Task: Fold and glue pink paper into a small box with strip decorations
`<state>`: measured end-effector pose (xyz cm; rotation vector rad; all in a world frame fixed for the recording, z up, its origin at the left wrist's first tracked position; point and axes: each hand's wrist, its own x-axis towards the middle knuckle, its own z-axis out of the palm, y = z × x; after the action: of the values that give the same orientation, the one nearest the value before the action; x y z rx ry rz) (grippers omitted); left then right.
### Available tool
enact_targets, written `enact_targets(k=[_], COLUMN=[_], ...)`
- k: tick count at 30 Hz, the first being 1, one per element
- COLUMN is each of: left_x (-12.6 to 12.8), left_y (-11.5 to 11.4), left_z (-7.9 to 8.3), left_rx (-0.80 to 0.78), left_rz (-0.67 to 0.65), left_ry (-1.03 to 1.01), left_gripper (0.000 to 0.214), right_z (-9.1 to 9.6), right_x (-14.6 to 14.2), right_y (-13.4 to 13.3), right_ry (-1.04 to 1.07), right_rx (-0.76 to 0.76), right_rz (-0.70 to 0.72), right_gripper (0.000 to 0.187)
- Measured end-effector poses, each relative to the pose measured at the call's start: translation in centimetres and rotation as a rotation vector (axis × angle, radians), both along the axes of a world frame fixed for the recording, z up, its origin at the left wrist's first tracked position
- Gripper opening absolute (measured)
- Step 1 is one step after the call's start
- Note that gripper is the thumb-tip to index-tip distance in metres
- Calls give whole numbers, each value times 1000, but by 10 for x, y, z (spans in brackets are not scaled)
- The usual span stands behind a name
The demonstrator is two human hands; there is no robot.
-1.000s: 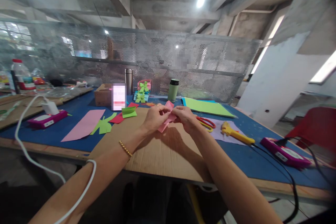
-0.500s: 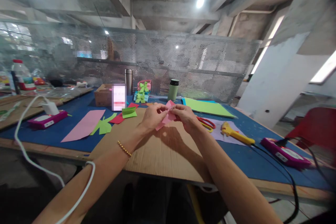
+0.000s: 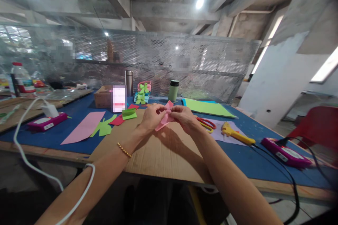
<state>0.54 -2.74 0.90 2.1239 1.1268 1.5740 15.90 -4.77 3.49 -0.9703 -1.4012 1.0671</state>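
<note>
Between my two hands is a folded piece of pink paper [image 3: 164, 122], held a little above the brown cardboard sheet [image 3: 158, 158]. My left hand [image 3: 154, 116] pinches it from the left side, with a beaded bracelet on that wrist. From the right, the thumb and fingers of my right hand [image 3: 183, 115] pinch the same paper near its middle. My fingers cover part of its folds. Just past my right hand lie scissors [image 3: 207, 123] with red and yellow handles. Left of my left hand are a folded green paper [image 3: 129, 114] and a red paper piece [image 3: 117, 120].
A yellow glue gun [image 3: 237, 135] rests on pale purple paper, its cord running to a purple power strip [image 3: 286, 153]. Left lie pink paper [image 3: 84, 126] and cut green paper [image 3: 104, 126]. Behind stand a green bottle [image 3: 173, 91] and a steel flask [image 3: 129, 82]. A white cable crosses my left forearm.
The pink paper has shifted slightly and its lower edge looks more spread. My right fingers have moved a little left along it. Both hands keep their pinch.
</note>
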Motion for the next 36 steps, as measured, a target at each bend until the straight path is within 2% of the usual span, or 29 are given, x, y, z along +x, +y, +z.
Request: enact_targets(k=[5, 10, 16, 21, 28, 36], left_x=[0, -1, 0, 1, 2, 4], left_y=[2, 1, 4, 4, 1, -9], left_z=[-2, 0, -3, -4, -3, 0], left_rx=[-18, -45, -54, 6, 93, 172], left_rz=[32, 25, 53, 92, 136, 161], left_ry=[25, 67, 55, 74, 139, 277], left_gripper=[4, 5, 7, 10, 10, 10], right_z=[-3, -4, -9, -10, -12, -7], right_x=[2, 3, 1, -1, -3, -6], right_y=[3, 4, 7, 10, 14, 10], right_ry=[-17, -62, -62, -104, -197, -192], right_rx=[24, 56, 72, 57, 139, 84], right_rz=[-2, 38, 22, -86, -218, -256], right_gripper=[18, 19, 22, 28, 26, 19])
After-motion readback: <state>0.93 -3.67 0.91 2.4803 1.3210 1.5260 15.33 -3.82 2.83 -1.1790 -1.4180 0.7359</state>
